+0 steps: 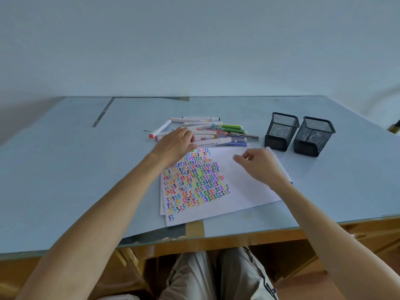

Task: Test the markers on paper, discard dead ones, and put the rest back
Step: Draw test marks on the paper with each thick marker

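White marker under left hand fingertips

The table had a smooth, faintly glossy pale-blue top that looked like glass over a varnished wooden frame, and the paper on it was matt white, inked with coloured squiggles. The markers were smooth plastic, mostly white-barrelled with a slight sheen. The two pen holders were black wire mesh, matt and see-through.
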